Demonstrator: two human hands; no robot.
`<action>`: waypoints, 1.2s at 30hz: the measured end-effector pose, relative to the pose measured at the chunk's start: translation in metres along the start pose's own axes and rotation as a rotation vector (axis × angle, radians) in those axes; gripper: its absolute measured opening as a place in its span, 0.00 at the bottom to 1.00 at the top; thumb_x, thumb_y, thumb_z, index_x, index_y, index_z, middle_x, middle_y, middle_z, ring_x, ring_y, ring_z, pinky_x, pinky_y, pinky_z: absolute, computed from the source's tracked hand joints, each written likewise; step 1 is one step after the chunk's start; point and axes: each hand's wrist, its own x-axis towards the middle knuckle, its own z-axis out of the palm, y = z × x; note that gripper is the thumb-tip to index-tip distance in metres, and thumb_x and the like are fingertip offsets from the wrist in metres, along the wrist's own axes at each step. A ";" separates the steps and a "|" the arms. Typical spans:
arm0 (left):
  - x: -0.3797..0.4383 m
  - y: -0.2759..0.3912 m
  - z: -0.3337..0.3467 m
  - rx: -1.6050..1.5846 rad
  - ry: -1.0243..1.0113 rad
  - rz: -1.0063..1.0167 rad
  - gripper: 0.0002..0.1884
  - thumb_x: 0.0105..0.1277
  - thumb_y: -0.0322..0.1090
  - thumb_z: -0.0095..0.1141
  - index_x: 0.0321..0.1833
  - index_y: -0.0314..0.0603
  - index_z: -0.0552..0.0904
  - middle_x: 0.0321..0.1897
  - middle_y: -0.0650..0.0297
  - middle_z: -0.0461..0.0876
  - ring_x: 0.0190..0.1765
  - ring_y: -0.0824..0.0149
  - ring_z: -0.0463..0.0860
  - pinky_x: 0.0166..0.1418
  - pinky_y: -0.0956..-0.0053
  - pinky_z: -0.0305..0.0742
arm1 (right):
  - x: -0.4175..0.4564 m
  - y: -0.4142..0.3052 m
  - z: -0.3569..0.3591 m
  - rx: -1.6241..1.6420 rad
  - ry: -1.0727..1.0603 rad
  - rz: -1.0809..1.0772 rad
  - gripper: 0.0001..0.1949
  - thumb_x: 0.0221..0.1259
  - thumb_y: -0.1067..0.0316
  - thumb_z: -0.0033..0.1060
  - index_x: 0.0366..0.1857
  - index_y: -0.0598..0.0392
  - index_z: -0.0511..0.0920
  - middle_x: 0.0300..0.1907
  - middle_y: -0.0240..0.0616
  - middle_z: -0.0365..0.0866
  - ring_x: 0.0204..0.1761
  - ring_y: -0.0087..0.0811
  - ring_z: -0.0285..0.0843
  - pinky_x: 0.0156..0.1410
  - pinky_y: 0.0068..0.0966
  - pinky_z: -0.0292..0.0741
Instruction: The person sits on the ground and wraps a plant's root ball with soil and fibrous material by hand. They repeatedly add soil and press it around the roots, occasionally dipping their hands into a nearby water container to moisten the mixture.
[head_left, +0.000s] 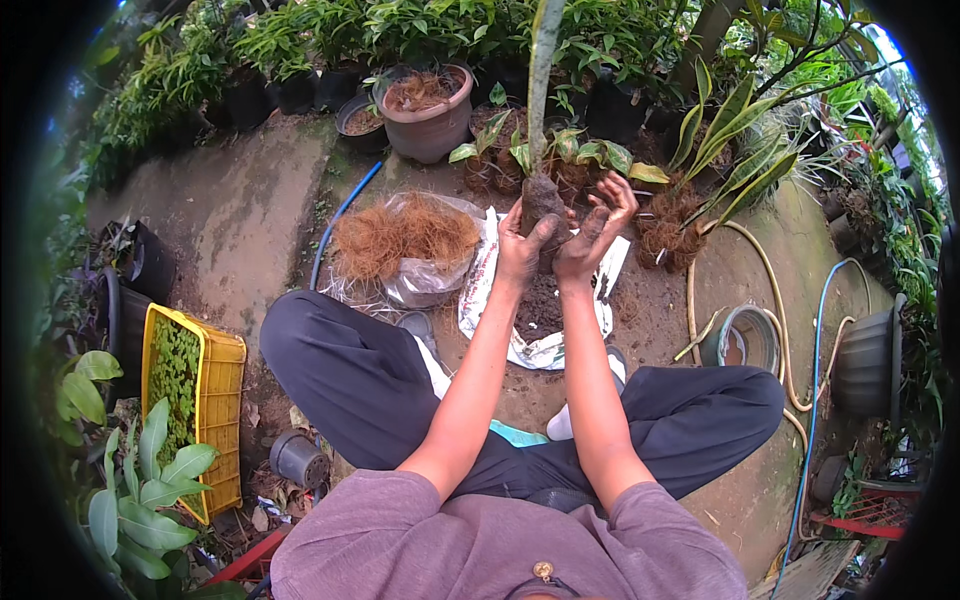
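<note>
My left hand (523, 244) grips the left side of a dark, moist soil ball (543, 206) at the base of a tall, upright snake plant leaf (540, 90). Against the soil ball's lower right rests the palm of my right hand (596, 229), its soiled fingers apart and raised. Both hands are above a white plastic sack (491, 315) with dark potting soil (538, 307) on it. Brown coconut fibre (409, 236) fills a clear plastic bag just left of the sack. Several fibre-wrapped plants (667, 225) stand beyond and to the right of my hands.
A clay-coloured pot (424, 124) stands at the back. A yellow crate (221, 420) with small green plants is at left, near a small black pot (298, 459). On the right are a bucket (750, 341), a beige hose (772, 277), a blue hose (814, 360) and a large dark pot (866, 367).
</note>
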 end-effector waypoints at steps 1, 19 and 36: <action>0.000 0.003 -0.003 0.030 0.025 0.012 0.28 0.61 0.40 0.72 0.60 0.32 0.77 0.44 0.59 0.87 0.46 0.67 0.86 0.56 0.70 0.81 | 0.000 0.005 0.006 0.056 -0.012 0.031 0.29 0.77 0.40 0.35 0.63 0.58 0.64 0.64 0.45 0.64 0.62 0.36 0.67 0.63 0.34 0.67; 0.001 0.020 -0.077 0.135 0.204 0.102 0.26 0.61 0.38 0.70 0.59 0.31 0.78 0.43 0.55 0.87 0.44 0.65 0.86 0.53 0.69 0.80 | -0.118 0.207 -0.035 -0.878 -1.122 0.729 0.71 0.36 0.17 0.65 0.79 0.58 0.43 0.82 0.54 0.36 0.83 0.52 0.32 0.84 0.40 0.44; 0.001 -0.001 -0.069 0.150 0.152 0.035 0.25 0.64 0.35 0.68 0.61 0.31 0.77 0.44 0.56 0.86 0.46 0.66 0.85 0.55 0.70 0.79 | -0.194 0.150 -0.073 -1.075 -1.171 0.161 0.25 0.68 0.43 0.53 0.58 0.53 0.76 0.61 0.46 0.72 0.64 0.47 0.69 0.64 0.50 0.72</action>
